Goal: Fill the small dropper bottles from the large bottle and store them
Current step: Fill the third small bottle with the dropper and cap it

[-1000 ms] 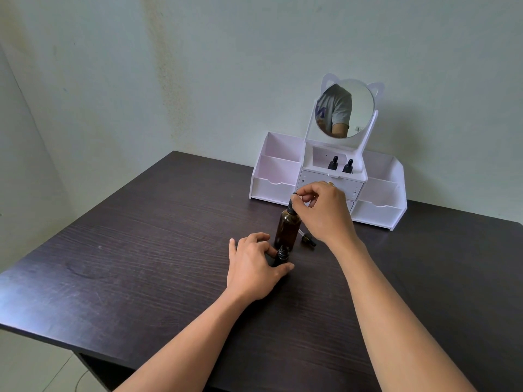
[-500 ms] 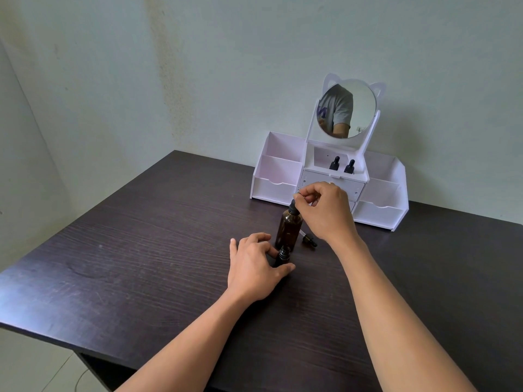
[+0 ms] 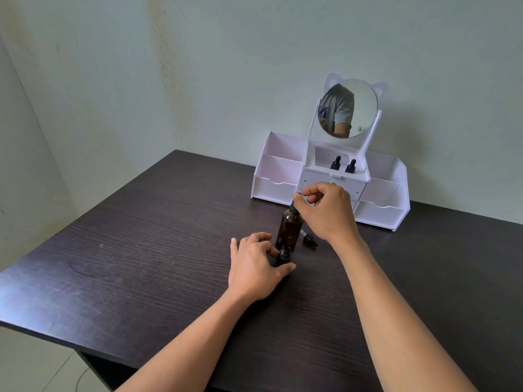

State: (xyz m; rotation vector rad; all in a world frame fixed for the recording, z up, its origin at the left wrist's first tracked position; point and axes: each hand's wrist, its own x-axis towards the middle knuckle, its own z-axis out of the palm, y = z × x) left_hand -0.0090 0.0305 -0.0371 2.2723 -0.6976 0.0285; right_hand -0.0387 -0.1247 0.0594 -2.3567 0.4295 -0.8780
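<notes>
A large amber bottle (image 3: pixel 288 230) stands upright in the middle of the dark table (image 3: pixel 141 258). My right hand (image 3: pixel 328 210) pinches the black dropper top (image 3: pixel 294 207) at its neck. Just in front of it, my left hand (image 3: pixel 254 267) holds a small dark dropper bottle (image 3: pixel 283 255) between thumb and fingers; its neck is uncapped. A loose small dropper cap with a glass tube (image 3: pixel 310 240) lies on the table to the right of the large bottle. Two small capped dropper bottles (image 3: pixel 343 164) stand in the middle compartment of the white organizer (image 3: pixel 280 188).
The white organizer stands against the back wall with open side bins, small drawers and a round cat-eared mirror (image 3: pixel 349 108). The table's front edge runs close to me, and its left corner meets the wall.
Almost nothing has moved. My right hand has sunk a little with the dropper top onto the large bottle's neck. My left hand keeps its hold on the small bottle.
</notes>
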